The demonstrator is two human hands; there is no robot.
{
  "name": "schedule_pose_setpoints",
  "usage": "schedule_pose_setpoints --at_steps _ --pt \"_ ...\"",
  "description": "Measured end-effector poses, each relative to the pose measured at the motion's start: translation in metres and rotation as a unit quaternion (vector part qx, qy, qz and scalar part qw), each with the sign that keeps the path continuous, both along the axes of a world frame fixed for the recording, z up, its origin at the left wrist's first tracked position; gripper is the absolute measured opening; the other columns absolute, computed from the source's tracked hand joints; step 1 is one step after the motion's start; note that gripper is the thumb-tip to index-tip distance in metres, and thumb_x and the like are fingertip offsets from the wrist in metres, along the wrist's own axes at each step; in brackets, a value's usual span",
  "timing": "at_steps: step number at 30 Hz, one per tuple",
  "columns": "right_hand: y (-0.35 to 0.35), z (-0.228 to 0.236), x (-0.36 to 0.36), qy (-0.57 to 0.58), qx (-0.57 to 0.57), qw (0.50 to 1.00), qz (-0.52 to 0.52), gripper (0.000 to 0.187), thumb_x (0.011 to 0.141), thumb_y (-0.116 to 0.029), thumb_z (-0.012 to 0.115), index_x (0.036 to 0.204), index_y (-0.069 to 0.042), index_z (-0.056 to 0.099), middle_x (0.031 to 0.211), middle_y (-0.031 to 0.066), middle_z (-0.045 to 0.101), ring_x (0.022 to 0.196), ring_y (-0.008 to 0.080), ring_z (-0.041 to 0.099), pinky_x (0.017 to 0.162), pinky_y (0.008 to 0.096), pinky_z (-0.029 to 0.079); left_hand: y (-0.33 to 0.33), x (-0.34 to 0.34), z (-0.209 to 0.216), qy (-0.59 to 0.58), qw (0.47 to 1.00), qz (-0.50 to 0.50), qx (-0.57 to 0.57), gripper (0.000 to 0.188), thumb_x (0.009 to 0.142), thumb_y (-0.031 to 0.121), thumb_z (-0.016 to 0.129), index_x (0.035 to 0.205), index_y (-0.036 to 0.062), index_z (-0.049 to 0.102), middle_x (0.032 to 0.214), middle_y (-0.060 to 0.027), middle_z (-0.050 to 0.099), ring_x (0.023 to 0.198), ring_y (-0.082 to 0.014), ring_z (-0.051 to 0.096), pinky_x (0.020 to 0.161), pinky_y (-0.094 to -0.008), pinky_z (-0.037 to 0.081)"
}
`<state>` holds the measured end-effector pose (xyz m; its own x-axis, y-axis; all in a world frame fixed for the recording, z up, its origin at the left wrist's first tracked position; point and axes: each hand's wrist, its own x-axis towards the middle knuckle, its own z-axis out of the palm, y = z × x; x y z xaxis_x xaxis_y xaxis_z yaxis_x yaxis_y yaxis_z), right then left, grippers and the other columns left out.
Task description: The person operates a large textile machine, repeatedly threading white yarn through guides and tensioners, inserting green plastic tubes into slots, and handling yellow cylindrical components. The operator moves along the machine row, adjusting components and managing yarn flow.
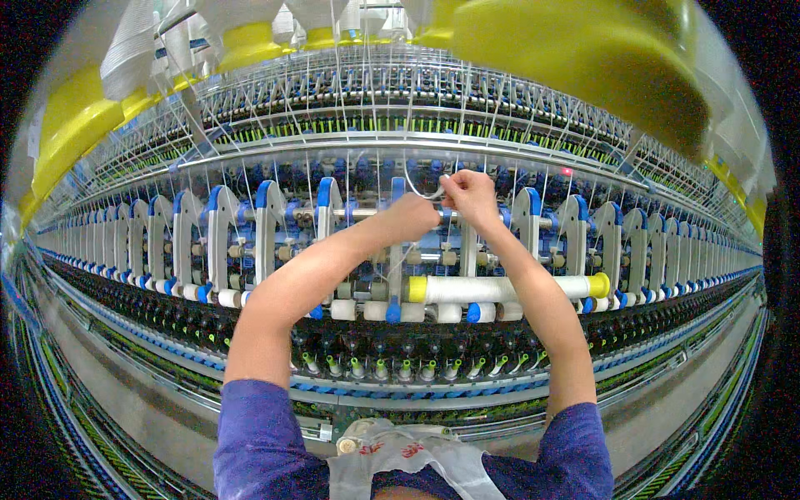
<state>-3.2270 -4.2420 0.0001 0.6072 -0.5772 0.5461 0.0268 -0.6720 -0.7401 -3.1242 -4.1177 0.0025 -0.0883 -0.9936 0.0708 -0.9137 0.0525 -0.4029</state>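
So your hands were both up at the spinning frame (250, 158), close together just above the long white bobbin (500, 288) with the yellow ends that lay crosswise on the machine. Your right hand (472, 197) was pinched shut on a thin white thread (427, 193), and your left hand (410, 218) was curled closed right beside it, though I couldn't tell if it actually had hold of the thread or was just touching it. The thread looped in a little curve between the two hands, above the bobbin. Blue and white weighting arms (268, 225) ran off to both sides of the bobbin, and a row of spindles (400, 367) sat below it. A white bag (408, 458) hung at your waist, well below the bobbin.
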Motion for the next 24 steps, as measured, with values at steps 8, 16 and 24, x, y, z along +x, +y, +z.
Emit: schedule_pose_setpoints --at_steps 8,16,24 --pt "-0.018 -0.002 -0.05 0.02 0.079 0.996 -0.023 0.026 0.087 -0.022 0.063 0.074 -0.001 0.059 0.063 0.0015 0.057 0.056 0.0088 0.06 0.048 0.021 0.049 -0.063 0.018 -0.023 0.0 0.967 0.067 0.244 0.035 0.063 0.013 0.075 0.097 0.0055 0.067 0.095 -0.0128 0.067 0.091 -0.0281 0.064 0.076 -0.039 0.051" --pt "-0.014 -0.012 -0.045 -0.027 0.122 0.992 -0.002 0.025 0.082 -0.023 0.066 0.075 0.0 0.065 0.059 0.0058 0.063 0.054 0.011 0.063 0.049 0.025 0.045 -0.06 0.016 -0.018 0.072 0.959 0.111 0.251 0.043 0.066 0.015 0.075 0.106 0.0058 0.063 0.105 -0.0138 0.064 0.097 -0.0295 0.062 0.077 -0.0407 0.05" --pt "-0.012 -0.015 -0.04 0.002 0.09 0.996 -0.007 0.024 0.082 -0.022 0.065 0.074 0.0 0.065 0.059 0.0049 0.063 0.052 0.0092 0.06 0.05 0.0249 0.045 -0.07 0.021 -0.029 0.075 0.957 0.089 0.265 0.043 0.063 0.013 0.077 0.103 0.0048 0.063 0.101 -0.0141 0.065 0.094 -0.0308 0.063 0.075 -0.041 0.051"
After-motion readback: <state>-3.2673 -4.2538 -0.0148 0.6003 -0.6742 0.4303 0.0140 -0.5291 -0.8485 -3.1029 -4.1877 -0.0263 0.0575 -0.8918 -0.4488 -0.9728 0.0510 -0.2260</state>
